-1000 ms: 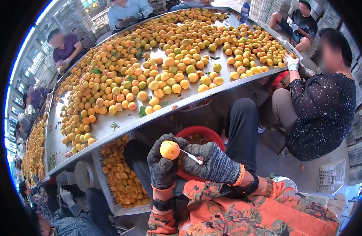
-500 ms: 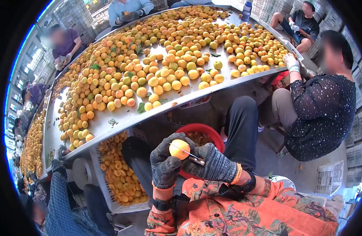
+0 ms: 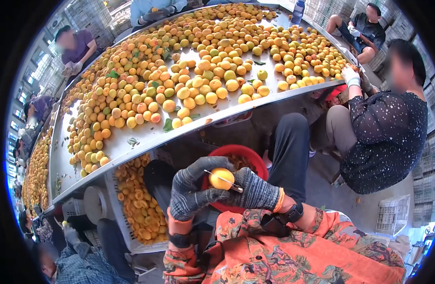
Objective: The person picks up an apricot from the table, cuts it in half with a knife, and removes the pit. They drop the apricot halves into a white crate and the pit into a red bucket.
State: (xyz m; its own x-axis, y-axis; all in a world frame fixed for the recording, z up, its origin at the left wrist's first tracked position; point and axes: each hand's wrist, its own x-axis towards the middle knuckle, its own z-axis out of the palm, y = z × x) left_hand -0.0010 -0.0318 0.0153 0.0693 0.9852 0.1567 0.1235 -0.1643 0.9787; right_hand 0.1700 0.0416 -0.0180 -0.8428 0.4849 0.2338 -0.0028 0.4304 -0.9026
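In front of my lap, both hands wear dark grey knit gloves. Between the thumb and fingers of my left hand is a whole-looking yellow-orange apricot. My right hand is closed around a small knife, its thin blade lying across the apricot. Whether the blade has cut into the flesh cannot be made out. Just beyond my hands, between my knees, stands a red basin with brownish bits inside, partly hidden by my gloves.
A metal table heaped with apricots and a few leaves spans the front. Left of my knee is a white crate of split apricots. Co-workers sit around the table, one close on the right, another at lower left.
My left hand has shifted left, its fingers more extended around the apricot, which sits closer to my right hand. The lower-left co-worker's arm has drawn back from the table edge.
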